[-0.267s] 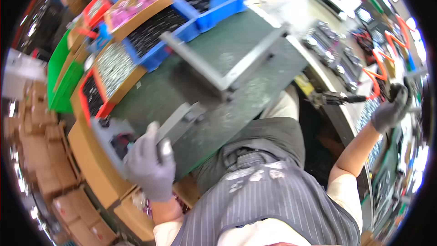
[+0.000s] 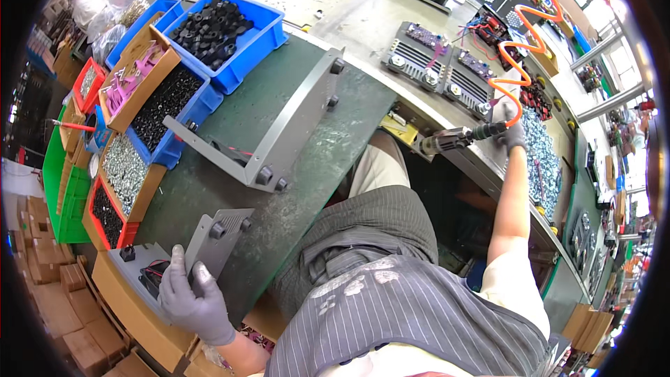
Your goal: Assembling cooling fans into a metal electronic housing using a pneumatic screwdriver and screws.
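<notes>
Head view: gloved left hand [image 2: 192, 300] gripping a grey metal bracket [image 2: 213, 243] at the near edge of the green work mat [image 2: 307, 160], fingers closed round its lower end. Gloved right hand [image 2: 513, 132], right of the mat, wrapped round a pneumatic screwdriver [image 2: 453, 141]. 1 longer grey panel [image 2: 272, 132] mid-mat.

We see our left hand [image 2: 192, 297] in a grey knit glove, our right hand [image 2: 513, 132] gloved the same, a grey pinstriped apron, a pale short-sleeved shirt, light trousers, forearms bare

Head-worn fisheye, steeply downward, close
</notes>
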